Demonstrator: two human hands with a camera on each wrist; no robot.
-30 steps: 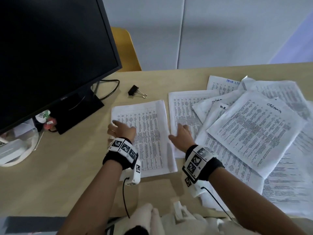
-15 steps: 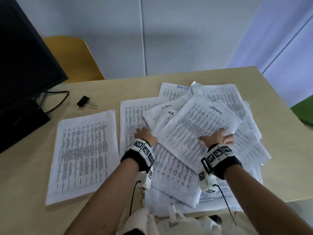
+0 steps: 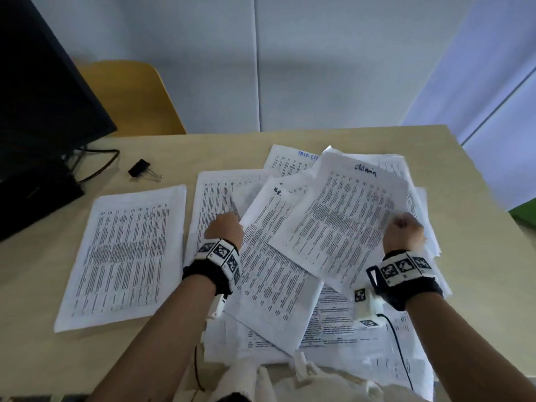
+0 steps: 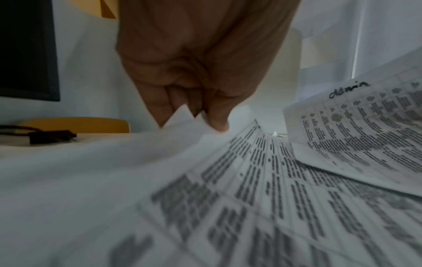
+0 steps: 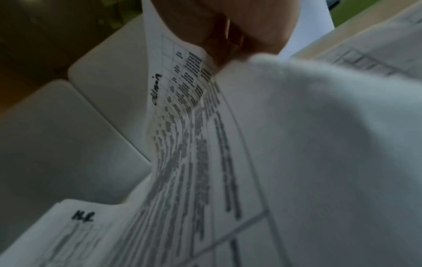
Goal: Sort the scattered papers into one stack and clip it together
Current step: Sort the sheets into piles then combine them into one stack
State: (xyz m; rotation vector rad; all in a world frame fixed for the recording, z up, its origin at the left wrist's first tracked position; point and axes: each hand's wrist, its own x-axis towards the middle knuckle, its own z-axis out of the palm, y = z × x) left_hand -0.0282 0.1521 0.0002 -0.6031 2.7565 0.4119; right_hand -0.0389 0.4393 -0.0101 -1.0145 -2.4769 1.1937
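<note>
While I watch through the head camera, the right hand (image 3: 404, 233) grips the right edge of the sheet marked "Admin" (image 3: 342, 216), fingers curled round the paper, and that sheet stands tilted and lifted above the pile of scattered papers (image 3: 290, 285). I see in the right wrist view the thumb pinching this sheet against the fingers. The left hand (image 3: 224, 232) pinches a corner of the sheet marked "H.R." (image 3: 269, 265); the left wrist view shows thumb and fingertips (image 4: 219, 122) closed on the raised white corner. This second sheet lies partly under the "Admin" sheet and on top of the pile. The pile covers the right half of the table (image 3: 34, 285) and overhangs its near edge. A separate neat stack (image 3: 124, 250) lies flat just left of the pile, apart from it. The black binder clip (image 3: 142, 169) rests on the table beyond that stack, untouched, near the monitor (image 3: 43, 111) and its cable (image 3: 98, 163). A yellow chair (image 3: 130, 97) stands behind the table.
</note>
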